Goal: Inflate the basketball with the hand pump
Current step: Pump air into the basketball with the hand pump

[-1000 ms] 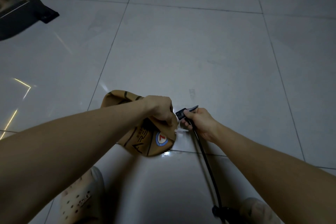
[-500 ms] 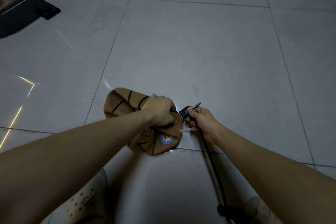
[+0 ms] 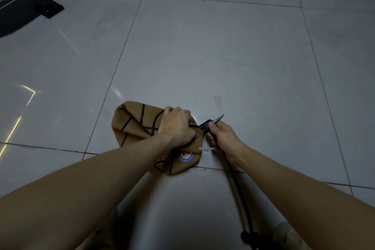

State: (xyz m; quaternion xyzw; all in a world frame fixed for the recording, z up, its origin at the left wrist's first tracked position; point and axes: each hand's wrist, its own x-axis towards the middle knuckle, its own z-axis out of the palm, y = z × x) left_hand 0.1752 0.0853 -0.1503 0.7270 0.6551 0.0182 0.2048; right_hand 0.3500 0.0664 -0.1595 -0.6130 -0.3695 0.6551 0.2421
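A flat, crumpled brown basketball [image 3: 136,126] with black seams and a round blue logo lies on the tiled floor. My left hand [image 3: 177,127] grips a fold of it from above. My right hand [image 3: 222,136] pinches the black nozzle head [image 3: 205,127] of the pump hose, pressed against the ball's right edge beside my left fingers. Its small lever sticks up to the right. The black hose [image 3: 236,184] runs down to the pump base [image 3: 250,236] at the bottom right. The valve itself is hidden by my hands.
A dark piece of furniture with a black foot [image 3: 50,9] stands at the top left. Grey floor tiles [image 3: 223,57] stretch out beyond the ball. My shoe [image 3: 288,233] shows by the pump base at the bottom edge.
The ball and both hands have stayed together; my left hand has shifted its grip to the right over the ball's edge. The view has tilted slightly, so more of the ball's left side shows.
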